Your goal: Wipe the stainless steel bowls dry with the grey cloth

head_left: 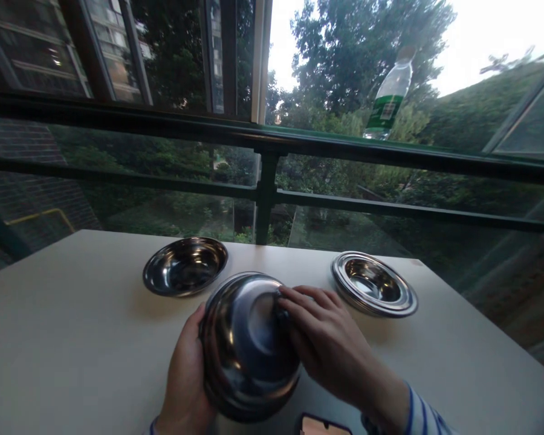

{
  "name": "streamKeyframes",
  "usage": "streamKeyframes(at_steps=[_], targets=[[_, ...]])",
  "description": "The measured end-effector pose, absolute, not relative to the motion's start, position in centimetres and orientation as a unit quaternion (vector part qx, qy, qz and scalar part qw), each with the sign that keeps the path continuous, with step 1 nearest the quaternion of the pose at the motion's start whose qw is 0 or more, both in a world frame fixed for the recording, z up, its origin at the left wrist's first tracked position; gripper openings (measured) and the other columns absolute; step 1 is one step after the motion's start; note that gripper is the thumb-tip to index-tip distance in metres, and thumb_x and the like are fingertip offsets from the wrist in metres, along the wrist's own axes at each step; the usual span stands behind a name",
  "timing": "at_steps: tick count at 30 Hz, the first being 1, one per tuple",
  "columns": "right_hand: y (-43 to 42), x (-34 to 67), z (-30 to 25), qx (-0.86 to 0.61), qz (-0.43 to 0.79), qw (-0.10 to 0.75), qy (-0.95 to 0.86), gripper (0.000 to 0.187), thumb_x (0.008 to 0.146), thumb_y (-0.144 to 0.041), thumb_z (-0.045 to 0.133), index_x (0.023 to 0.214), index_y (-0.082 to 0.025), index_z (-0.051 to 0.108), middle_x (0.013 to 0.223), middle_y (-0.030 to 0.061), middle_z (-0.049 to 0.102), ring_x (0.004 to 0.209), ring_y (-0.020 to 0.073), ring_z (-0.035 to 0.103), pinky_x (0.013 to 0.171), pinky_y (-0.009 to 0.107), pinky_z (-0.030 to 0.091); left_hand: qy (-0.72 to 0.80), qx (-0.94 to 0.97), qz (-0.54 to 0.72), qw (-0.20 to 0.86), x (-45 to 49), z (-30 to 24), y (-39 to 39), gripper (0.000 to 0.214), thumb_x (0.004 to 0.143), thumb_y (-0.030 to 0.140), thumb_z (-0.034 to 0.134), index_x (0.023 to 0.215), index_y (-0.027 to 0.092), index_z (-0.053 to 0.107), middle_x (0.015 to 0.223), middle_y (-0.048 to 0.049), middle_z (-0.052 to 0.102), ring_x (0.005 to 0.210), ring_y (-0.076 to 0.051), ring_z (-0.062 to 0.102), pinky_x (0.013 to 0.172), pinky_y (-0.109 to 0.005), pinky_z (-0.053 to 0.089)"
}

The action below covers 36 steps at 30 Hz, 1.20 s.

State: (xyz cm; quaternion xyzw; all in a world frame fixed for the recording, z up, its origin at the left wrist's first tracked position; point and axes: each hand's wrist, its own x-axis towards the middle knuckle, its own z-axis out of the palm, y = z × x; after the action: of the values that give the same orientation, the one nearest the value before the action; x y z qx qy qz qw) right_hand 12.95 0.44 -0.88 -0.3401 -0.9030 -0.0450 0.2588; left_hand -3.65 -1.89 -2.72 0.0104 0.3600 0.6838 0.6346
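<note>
A shiny metal bowl (240,344) is turned so that its round base faces up toward me. Layered edges around it suggest more than one bowl nested together, though blur keeps me from being sure. My left hand (185,368) is closed around its left side, thumb along the edge. On the base's right side, my right hand (329,341) rests with bent fingers pressed together against the metal; its thumb is mostly hidden. Behind, to the left, a wide metal bowl (185,266) stands upright. Several stacked metal dishes with broad rims (405,302) sit at the back right.
The white table (72,326) ends at a dark green railing (266,193) before the windows. A plastic bottle with a green label (387,109) stands at the rail by the glass. Part of a phone (324,426) shows at the near edge, below the bowl.
</note>
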Motion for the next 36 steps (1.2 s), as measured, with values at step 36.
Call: streamKeyframes(at_steps=[36], targets=[[-1.0,11.4,-0.7,-0.183,-0.072,0.280,-0.940,0.029,0.092,-0.027,0.046,0.118,-0.019,0.054,0.127,0.0023,0.056,0.113,0.0227,0.049,0.084,0.037,0.044,0.373,0.008,0.631,0.680,-2.8,-3.5,-2.3,0.026,0.084,0.022,0.049,0.071,0.010,0.069,0.064,-0.0072,0.070,0.074,-0.021,0.069,0.078,-0.034,0.054]])
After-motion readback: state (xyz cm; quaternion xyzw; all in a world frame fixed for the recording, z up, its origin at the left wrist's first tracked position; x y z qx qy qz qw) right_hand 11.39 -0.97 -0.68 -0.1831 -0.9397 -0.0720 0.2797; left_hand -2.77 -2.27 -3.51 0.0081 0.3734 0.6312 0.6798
